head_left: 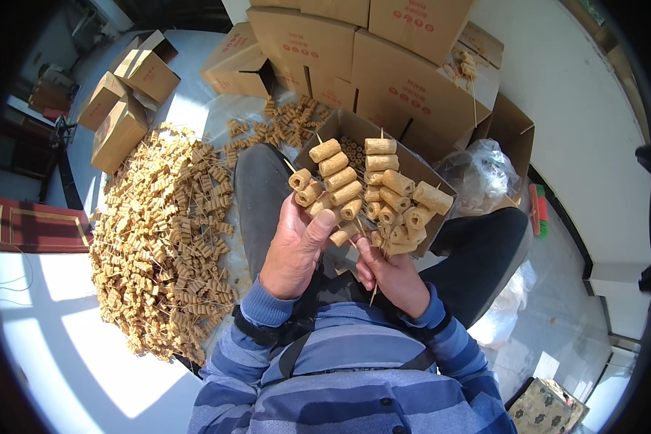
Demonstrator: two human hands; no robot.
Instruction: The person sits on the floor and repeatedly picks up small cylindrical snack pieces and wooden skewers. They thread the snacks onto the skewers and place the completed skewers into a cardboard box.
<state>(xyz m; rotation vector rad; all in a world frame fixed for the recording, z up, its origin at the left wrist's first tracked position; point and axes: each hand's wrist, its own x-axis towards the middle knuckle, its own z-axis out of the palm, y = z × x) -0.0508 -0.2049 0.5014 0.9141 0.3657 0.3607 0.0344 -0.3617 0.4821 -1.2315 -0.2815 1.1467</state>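
My left hand [291,253] is closed around a few skewers of tan, hollow rolls [334,170], its thumb pressing on the lower rolls. Their pointed tips stick up past the top rolls. To the right, my right hand [396,281] grips the thin sticks of another bunch of skewered rolls [398,192] from below. The two bunches fan out side by side and nearly touch. Behind them, between my knees, stands an open cardboard box [441,189] with more rolls inside; the skewers hide much of it.
A large heap of skewered rolls [163,253] lies on the floor at my left. Loose skewers [289,123] are scattered beyond my left knee. Stacked cartons [398,87] stand ahead, opened cartons [134,90] at far left. Clear plastic bags [484,177] and a red-green brush [539,210] are at right.
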